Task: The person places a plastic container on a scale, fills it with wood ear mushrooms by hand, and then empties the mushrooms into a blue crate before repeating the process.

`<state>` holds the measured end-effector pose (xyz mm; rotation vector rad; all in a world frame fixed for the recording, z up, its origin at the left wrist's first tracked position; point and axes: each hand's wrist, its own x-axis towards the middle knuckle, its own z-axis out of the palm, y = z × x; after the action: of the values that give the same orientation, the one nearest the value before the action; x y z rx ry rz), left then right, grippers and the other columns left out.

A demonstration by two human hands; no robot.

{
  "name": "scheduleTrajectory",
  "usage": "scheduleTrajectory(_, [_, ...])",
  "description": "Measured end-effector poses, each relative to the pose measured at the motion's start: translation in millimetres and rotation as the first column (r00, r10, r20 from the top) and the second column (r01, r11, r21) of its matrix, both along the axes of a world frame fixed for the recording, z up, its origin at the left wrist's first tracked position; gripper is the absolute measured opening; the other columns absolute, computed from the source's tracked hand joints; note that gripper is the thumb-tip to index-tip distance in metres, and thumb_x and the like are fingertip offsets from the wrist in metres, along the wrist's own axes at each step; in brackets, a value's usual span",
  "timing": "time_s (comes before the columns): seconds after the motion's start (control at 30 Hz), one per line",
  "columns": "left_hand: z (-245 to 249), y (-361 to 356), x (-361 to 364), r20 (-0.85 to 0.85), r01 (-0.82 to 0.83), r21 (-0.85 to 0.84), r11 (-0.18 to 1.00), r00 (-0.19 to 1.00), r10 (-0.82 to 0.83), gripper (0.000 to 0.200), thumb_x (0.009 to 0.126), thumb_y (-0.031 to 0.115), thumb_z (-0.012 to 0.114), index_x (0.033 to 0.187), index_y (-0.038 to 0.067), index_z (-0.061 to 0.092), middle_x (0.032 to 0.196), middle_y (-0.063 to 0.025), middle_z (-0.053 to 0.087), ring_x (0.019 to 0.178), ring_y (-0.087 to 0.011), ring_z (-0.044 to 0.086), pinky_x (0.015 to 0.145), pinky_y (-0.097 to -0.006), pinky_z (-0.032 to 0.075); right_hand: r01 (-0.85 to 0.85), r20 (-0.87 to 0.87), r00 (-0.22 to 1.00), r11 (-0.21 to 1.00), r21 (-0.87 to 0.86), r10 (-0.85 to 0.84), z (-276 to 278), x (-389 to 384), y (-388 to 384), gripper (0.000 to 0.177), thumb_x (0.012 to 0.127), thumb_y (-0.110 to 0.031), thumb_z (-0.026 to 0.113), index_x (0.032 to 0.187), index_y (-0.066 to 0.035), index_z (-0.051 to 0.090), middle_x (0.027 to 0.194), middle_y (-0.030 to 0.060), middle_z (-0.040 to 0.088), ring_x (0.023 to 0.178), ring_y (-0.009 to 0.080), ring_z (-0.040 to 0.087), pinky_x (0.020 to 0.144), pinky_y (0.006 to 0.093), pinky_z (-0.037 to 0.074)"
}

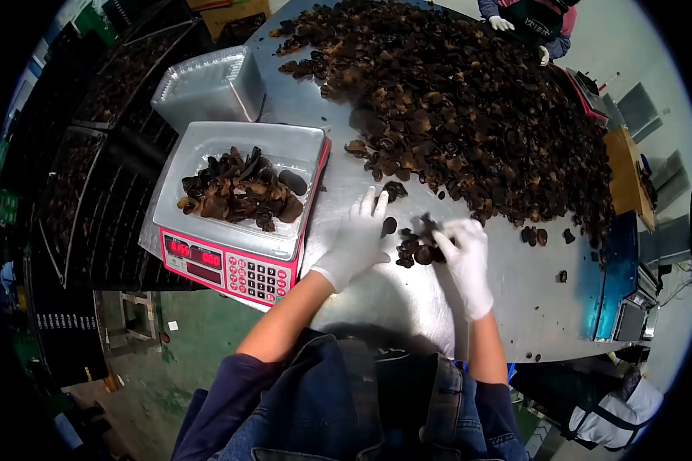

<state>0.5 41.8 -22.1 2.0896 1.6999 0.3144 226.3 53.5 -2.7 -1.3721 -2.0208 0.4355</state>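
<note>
My left hand [355, 242], in a white glove, is over the metal table with its fingers stretched out, beside a few loose dark pieces of wood ear mushroom. My right hand [467, 261], also gloved, has its thumb and fingertips closed around a dark wood ear mushroom [429, 225]. Just below these fingertips lies a small cluster of wood ear mushrooms [417, 250]. On my left, a red and silver weighing scale [263, 244] carries a clear plastic tray [291, 217] filled with brown wood ear mushrooms [242, 190].
A large heap of wood ear mushrooms [469, 107] covers the far side of the table [346, 296]. Stacked clear trays [242, 84] stand behind the scale. Black crates [69, 215] line the left. Across the table is another person with white gloves [501, 24].
</note>
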Motion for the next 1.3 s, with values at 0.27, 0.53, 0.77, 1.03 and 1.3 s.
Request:
scheduleTrajectory(0.27, [0,24,12,-0.004,-0.09,-0.013,0.996,0.996,0.09,0.105,0.07,0.025,0.081,0.155,0.006,0.022,0.156,-0.0237,0.028,0.14,-0.0442,0.033,0.114,-0.0479,0.034,0.342,0.462,0.886,0.739,-0.581,-0.047,83,146,-127,0.036,0.066,-0.029,0.088,0.092,-0.006,0.076,0.083,0.0158,0.071,0.076,0.028,0.07,0.069,0.0345,0.055])
scheduleTrajectory(0.53, [-33,57,28,-0.106,-0.103,-0.057,0.993,0.99,0.097,0.06,0.08,0.009,0.067,0.138,0.01,0.053,0.144,-0.0184,0.044,0.119,-0.0369,0.05,0.1,-0.0448,0.045,0.145,0.329,0.943,0.953,-0.266,-0.051,3,24,-26,0.085,0.065,-0.026,0.087,0.14,-0.017,0.049,0.118,0.0157,0.057,0.096,0.033,0.064,0.082,0.0385,0.054])
scheduleTrajectory(0.77, [-48,-21,33,0.148,0.094,0.381,0.92,0.976,-0.161,0.063,0.079,0.038,0.071,0.133,0.009,0.056,0.144,-0.0175,0.044,0.117,-0.035,0.049,0.098,-0.0438,0.044,0.011,0.2,0.978,0.948,-0.318,0.056,-15,-8,-24,0.064,0.063,-0.019,0.088,0.121,-0.012,0.063,0.111,0.0127,0.058,0.094,0.032,0.064,0.081,0.038,0.054])
scheduleTrajectory(1.03, [-42,-1,68,0.159,-0.019,0.279,0.96,0.987,-0.027,0.02,0.081,0.01,0.063,0.101,0.007,0.062,0.109,-0.0121,0.054,0.106,-0.0309,0.053,0.087,-0.032,0.05,-0.018,-0.222,0.973,0.93,-0.368,-0.069,-42,-8,-3,0.024,0.072,0.004,0.073,0.095,0.0,0.066,0.091,0.0072,0.058,0.081,0.0188,0.062,0.074,0.0286,0.051])
scheduleTrajectory(1.3, [104,-24,-112,0.474,-0.2,0.432,0.879,0.88,-0.033,0.035,0.08,0.013,0.067,0.113,0.002,0.06,0.11,-0.0157,0.051,0.107,-0.032,0.052,0.095,-0.0404,0.046,-0.45,-0.159,0.881,0.893,0.011,0.446,100,-160,25,0.03,0.074,-0.002,0.075,0.103,-0.001,0.065,0.101,0.0098,0.061,0.091,0.0206,0.062,0.08,0.0301,0.05])
